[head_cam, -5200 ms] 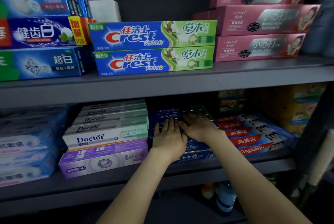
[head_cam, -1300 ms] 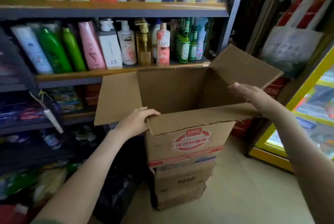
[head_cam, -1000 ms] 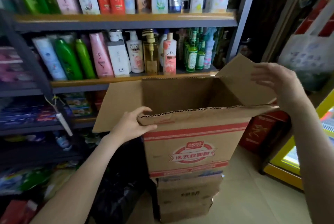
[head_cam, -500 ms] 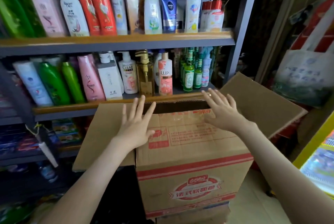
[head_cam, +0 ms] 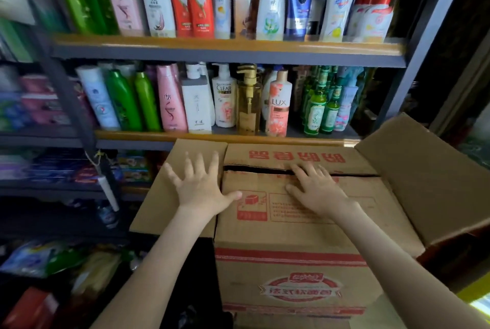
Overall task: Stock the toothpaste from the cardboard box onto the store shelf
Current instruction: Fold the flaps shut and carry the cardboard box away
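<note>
A brown cardboard box (head_cam: 291, 270) with red print stands in front of me, its two long top flaps folded down with a dark slit between them. My left hand (head_cam: 200, 185) lies flat with spread fingers over the left side flap, which sticks out sideways. My right hand (head_cam: 316, 189) presses flat on the near top flap, fingertips at the slit. The right side flap (head_cam: 429, 174) stands open, angled up. Toothpaste boxes (head_cam: 61, 169) show blurred on a dark shelf at the left. The inside of the box is hidden.
Grey shelves (head_cam: 228, 51) behind the box carry several shampoo and lotion bottles (head_cam: 222, 95). A grey upright post (head_cam: 424, 44) stands at the right. More cardboard sits under the box. Packets fill the low shelves at the bottom left.
Both top flaps have come down over the opening, leaving only a slit. My hands have lowered with them and spread flat on the cardboard. The view has tilted up.
</note>
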